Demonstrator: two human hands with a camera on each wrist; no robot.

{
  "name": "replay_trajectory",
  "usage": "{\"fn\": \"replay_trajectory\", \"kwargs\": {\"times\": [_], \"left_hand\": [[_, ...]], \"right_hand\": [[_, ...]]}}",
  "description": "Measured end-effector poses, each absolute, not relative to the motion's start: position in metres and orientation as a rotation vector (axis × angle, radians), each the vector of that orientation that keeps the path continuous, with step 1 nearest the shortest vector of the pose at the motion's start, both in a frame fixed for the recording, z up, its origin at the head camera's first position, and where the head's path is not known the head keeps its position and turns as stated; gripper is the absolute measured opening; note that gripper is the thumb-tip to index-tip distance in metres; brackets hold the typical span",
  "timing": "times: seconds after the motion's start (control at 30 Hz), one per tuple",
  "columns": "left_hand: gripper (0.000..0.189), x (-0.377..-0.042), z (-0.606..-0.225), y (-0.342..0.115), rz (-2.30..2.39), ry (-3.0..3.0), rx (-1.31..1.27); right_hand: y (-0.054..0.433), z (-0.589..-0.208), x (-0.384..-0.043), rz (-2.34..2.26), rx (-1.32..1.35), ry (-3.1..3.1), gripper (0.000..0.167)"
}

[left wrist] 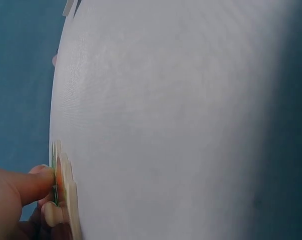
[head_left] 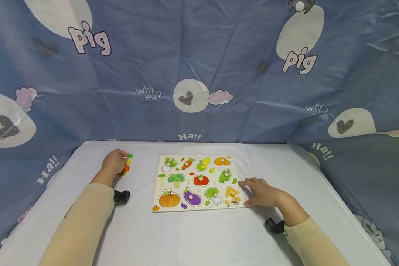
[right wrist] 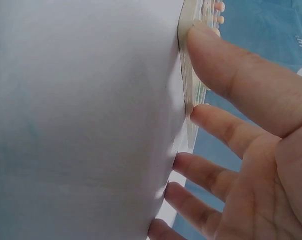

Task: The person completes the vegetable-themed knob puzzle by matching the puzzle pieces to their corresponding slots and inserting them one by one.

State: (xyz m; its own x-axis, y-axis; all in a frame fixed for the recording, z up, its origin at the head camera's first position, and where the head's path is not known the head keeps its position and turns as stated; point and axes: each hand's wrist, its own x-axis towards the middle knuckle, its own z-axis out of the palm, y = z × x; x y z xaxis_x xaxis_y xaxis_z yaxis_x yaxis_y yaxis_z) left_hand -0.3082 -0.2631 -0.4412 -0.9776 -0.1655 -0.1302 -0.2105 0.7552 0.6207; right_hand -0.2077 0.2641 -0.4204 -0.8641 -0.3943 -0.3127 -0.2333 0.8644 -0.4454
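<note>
My left hand (head_left: 114,162) is at the left of the table, thumb and fingers pinching at a green-topped wooden puzzle piece (head_left: 130,158) that looks like broccoli. Against it lies an orange piece (head_left: 126,170); in the left wrist view a round wooden knob (left wrist: 52,215) shows below the thumb. The fingers hide most of the grip. My right hand (head_left: 264,193) has its fingers spread beside the vegetable puzzle board (head_left: 194,210). In the right wrist view its thumb and index fingertip touch the board's edge (right wrist: 187,75), while the other fingertips rest on the tablecloth.
On the board sit knobbed pieces such as a tomato (head_left: 201,180), an eggplant (head_left: 191,198) and a corn cob (head_left: 203,164). The broccoli picture (head_left: 176,179) and pumpkin picture (head_left: 169,200) show no knob. A white cloth (head_left: 199,240) covers the table; a blue curtain (head_left: 199,125) hangs behind.
</note>
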Motion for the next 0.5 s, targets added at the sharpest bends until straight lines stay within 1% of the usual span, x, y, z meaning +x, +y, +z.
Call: {"fn": "replay_trajectory", "kwargs": {"times": [0.17,0.37,0.5], "left_hand": [[0.022,-0.307,-0.442,-0.262,1.038,2.924,-0.228],[0.023,-0.307,-0.440,-0.256,1.154,2.948,-0.144],[0.024,-0.304,-0.436,-0.251,1.182,2.978,-0.006]], "right_hand": [[0.264,-0.421,-0.209,-0.549,-0.478,2.640,0.079],[0.264,-0.420,-0.208,-0.564,-0.479,2.635,0.078],[0.265,-0.421,-0.208,-0.567,-0.480,2.636,0.078]]}}
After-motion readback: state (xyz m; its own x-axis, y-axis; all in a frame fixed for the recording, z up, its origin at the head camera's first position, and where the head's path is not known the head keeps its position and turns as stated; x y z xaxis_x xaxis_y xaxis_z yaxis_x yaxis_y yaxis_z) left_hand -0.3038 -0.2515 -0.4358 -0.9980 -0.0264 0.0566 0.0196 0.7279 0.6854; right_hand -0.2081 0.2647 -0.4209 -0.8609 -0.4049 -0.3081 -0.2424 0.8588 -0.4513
